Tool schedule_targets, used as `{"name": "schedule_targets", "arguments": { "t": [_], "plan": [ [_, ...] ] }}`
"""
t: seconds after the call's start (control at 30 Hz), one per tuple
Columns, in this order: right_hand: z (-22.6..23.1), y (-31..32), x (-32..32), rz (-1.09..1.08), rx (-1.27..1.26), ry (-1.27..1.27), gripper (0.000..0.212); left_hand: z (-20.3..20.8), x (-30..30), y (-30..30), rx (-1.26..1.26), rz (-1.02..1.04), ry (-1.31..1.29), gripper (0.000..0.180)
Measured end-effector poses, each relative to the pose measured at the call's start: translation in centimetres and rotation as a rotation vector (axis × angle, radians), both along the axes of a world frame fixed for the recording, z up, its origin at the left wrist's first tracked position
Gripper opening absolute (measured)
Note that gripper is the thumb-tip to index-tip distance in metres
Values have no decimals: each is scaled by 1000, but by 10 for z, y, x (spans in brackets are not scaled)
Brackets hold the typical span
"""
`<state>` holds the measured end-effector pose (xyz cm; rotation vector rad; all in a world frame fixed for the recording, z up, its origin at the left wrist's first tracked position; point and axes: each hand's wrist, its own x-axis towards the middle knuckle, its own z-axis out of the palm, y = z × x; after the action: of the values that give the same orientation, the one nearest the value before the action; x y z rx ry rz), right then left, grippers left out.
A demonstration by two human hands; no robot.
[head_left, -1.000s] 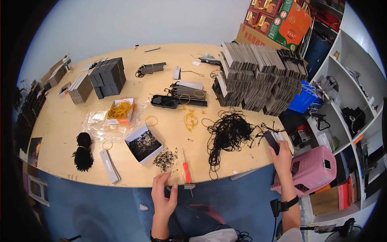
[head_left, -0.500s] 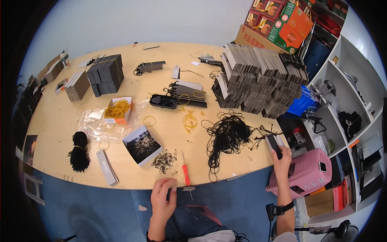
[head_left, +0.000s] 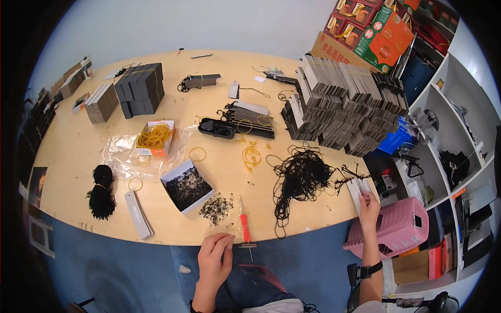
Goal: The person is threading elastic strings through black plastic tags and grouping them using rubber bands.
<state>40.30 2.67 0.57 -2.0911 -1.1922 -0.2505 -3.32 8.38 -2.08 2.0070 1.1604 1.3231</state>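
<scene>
My right hand (head_left: pixel 369 209) is at the table's right edge, its thumb and fingers closed on pale grey hang tags (head_left: pixel 358 189) with knotted black cords (head_left: pixel 348 175) at their far end. My left hand (head_left: pixel 215 258) is at the front edge with fingers curled and thumb near the index finger; anything in that pinch is too small to make out. Just beyond it are a red-handled pointed tool (head_left: pixel 244 227) and a pile of small safety pins (head_left: pixel 215 209). Between the hands, farther in, lies a tangled heap of black cords (head_left: pixel 301 175).
Tall stacks of grey tags (head_left: pixel 334 104) stand at the back right. A white box of black bits (head_left: pixel 187 187), a box of yellow rubber bands (head_left: pixel 155 137), a black cord bundle (head_left: pixel 102 193) and dark block stacks (head_left: pixel 139 91) are leftward. A pink crate (head_left: pixel 399 227) stands beside the table.
The black strip that was in my right hand no longer shows; pale tags are under its fingers now. My left hand has shifted slightly right. The view has tilted a little.
</scene>
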Motion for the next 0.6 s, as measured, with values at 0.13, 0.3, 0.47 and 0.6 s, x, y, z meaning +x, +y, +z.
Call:
{"name": "schedule_targets", "arguments": {
  "t": [0.13,0.3,0.47,0.6],
  "plan": [
    [-15,2,5,3,71,-32,17,0,0,0,-4,-3,-9,23],
    [-11,0,1,40,15,-161,19,-1,-1,1,5,-16,-2,23],
    [-9,0,7,41,-12,-259,26,-3,-1,2,15,-24,-14,23],
    [-8,-9,5,62,71,-323,38,-5,0,3,16,-21,-23,23]
  ]
}}
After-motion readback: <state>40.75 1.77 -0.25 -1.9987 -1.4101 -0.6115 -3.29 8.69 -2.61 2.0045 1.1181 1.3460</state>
